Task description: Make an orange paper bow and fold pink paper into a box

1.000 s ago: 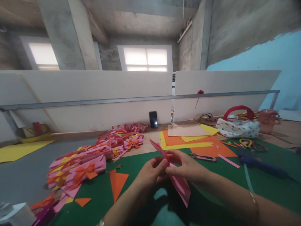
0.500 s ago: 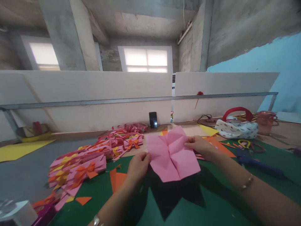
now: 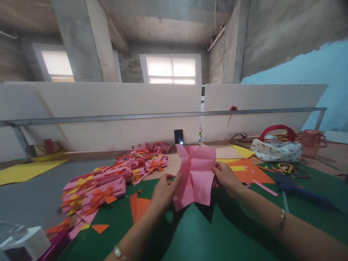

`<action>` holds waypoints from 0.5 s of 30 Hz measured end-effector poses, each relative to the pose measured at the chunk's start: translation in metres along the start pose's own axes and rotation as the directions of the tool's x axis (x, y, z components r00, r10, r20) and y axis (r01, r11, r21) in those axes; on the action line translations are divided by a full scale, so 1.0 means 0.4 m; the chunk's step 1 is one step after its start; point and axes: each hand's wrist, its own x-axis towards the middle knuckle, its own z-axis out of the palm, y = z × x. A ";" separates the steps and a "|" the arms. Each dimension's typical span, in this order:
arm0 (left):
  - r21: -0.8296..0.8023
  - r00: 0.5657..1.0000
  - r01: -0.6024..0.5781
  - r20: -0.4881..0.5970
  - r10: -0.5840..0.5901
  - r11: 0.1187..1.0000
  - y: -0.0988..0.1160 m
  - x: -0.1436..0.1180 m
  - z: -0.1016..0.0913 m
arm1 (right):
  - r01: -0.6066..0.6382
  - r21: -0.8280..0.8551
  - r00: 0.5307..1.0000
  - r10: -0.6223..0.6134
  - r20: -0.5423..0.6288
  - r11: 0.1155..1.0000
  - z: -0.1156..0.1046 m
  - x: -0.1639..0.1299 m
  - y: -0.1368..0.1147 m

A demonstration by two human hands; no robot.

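Note:
A creased pink paper sheet (image 3: 196, 175) is held upright above the green mat (image 3: 206, 232), with fold lines running across it. My left hand (image 3: 164, 190) pinches its lower left edge and my right hand (image 3: 227, 176) grips its right edge. Both hands hover over the mat near its far side.
A heap of pink paper pieces with orange and yellow bows (image 3: 108, 181) lies to the left. Orange triangles (image 3: 138, 207) sit on the mat. Orange and yellow sheets (image 3: 244, 167), a blue glue gun (image 3: 296, 188), scissors (image 3: 288, 168), a patterned bag (image 3: 276, 149) and a phone (image 3: 178, 137) lie behind.
The folded pink piece was opened into a flat creased sheet. Since then my hands have moved closer together and tipped the sheet upright, so it looks narrower.

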 end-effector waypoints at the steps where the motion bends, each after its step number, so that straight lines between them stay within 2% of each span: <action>1: 0.005 0.999 -0.012 0.031 0.012 1.000 0.005 -0.011 0.009 | 0.008 0.002 0.999 -0.008 -0.035 1.000 0.002 0.000 0.001; 3: 0.062 0.995 -0.072 0.070 0.068 0.995 0.015 -0.030 0.020 | 0.015 0.015 0.996 -0.014 -0.085 1.000 -0.002 0.007 0.002; 7: 0.185 0.986 -0.164 0.016 0.164 0.969 0.024 -0.034 0.011 | 0.002 0.056 0.996 0.002 -0.085 0.998 -0.028 0.031 -0.002; 11: 0.146 0.988 -0.141 -0.039 0.149 0.979 0.005 0.000 -0.008 | -0.017 0.060 0.998 0.021 -0.063 0.998 -0.050 0.046 -0.006; 15: 0.091 0.987 -0.137 -0.070 0.143 0.986 -0.023 0.027 -0.009 | -0.017 0.081 0.998 0.022 -0.053 0.997 -0.050 0.050 0.005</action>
